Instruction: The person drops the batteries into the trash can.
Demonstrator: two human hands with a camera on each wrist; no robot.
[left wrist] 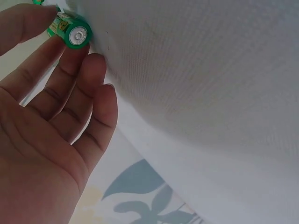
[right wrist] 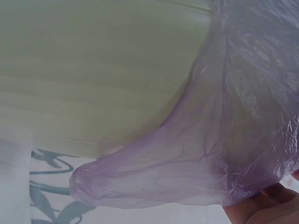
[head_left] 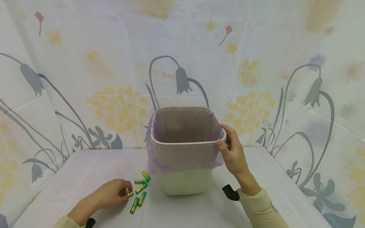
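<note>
A pale trash bin (head_left: 185,184) stands upright with a thin purple trash bag (head_left: 183,161) lining it and folded down over its rim. My right hand (head_left: 235,155) grips the bin's near right corner, thumb on the outside; in the right wrist view its fingers (right wrist: 266,207) show at the bag's lower edge. Left of the bin, my left hand (head_left: 112,193) is low over the table and pinches a green and gold battery (left wrist: 70,30) between thumb and fingers. Several like batteries (head_left: 141,188) lie loosely scattered between that hand and the bin.
A white cloth covers the table (head_left: 108,167). Behind and on both sides hang pale curtains (head_left: 122,41) printed with flowers, close behind the bin. Dark straps (head_left: 230,192) show at both wrists.
</note>
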